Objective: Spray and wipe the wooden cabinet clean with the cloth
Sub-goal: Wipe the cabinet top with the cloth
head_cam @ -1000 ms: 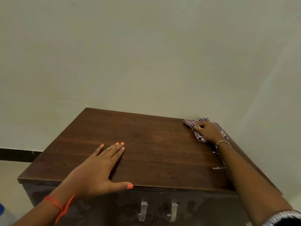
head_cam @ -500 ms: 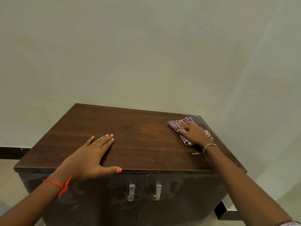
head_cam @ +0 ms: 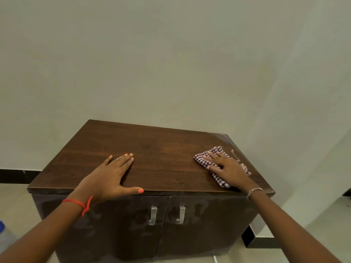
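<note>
A dark wooden cabinet (head_cam: 163, 149) with two doors stands against a pale wall. A purple-and-white checked cloth (head_cam: 206, 160) lies flat on its top near the right front. My right hand (head_cam: 228, 168) presses down on the cloth, fingers spread. My left hand (head_cam: 110, 175) rests flat on the bare top near the front edge, fingers together, thumb along the rim, holding nothing. A pale dusty patch shows at the far right corner of the top. No spray bottle is clearly in view.
Two metal handles (head_cam: 152, 215) sit on the smeared door fronts. A blue-capped object (head_cam: 2, 232) is cut off at the lower left edge. Black skirting (head_cam: 17, 175) runs along the wall, and a low black-and-white ledge (head_cam: 260, 238) lies right of the cabinet.
My right hand has drawn the cloth from the far right corner toward the front edge. The view has pulled back and tilted down, showing more of the doors. My left hand stays put.
</note>
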The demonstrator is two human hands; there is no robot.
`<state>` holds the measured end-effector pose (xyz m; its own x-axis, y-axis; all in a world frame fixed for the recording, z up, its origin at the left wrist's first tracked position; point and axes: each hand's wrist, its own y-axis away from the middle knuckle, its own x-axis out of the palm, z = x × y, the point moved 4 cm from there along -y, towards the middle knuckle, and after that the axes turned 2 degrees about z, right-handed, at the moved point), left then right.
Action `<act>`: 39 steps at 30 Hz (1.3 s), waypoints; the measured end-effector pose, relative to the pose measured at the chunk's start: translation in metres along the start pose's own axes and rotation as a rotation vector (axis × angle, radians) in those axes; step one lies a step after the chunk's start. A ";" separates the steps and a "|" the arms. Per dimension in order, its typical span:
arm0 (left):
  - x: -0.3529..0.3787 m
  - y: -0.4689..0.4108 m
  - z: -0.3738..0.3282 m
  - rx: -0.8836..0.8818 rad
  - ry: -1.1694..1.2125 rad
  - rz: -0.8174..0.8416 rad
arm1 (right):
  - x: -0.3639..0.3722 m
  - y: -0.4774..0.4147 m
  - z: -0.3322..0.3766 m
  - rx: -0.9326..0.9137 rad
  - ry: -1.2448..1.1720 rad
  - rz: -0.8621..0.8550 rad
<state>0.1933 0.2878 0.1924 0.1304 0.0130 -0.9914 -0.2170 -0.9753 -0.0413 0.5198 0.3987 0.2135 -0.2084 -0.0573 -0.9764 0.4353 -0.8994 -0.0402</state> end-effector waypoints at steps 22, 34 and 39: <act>0.012 -0.057 -0.134 0.245 -0.006 -0.015 | -0.009 0.084 -0.062 0.107 -0.086 -0.016; 0.013 -0.058 -0.130 0.227 0.097 -0.076 | -0.012 -0.004 -0.064 0.112 0.010 0.001; 0.014 -0.061 -0.132 0.200 0.144 -0.042 | -0.020 0.001 -0.100 0.255 -0.109 -0.121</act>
<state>0.3358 0.3183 0.1972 0.2763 0.0072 -0.9610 -0.3938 -0.9113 -0.1201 0.6125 0.4421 0.2119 -0.3443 0.0231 -0.9386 0.1705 -0.9815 -0.0867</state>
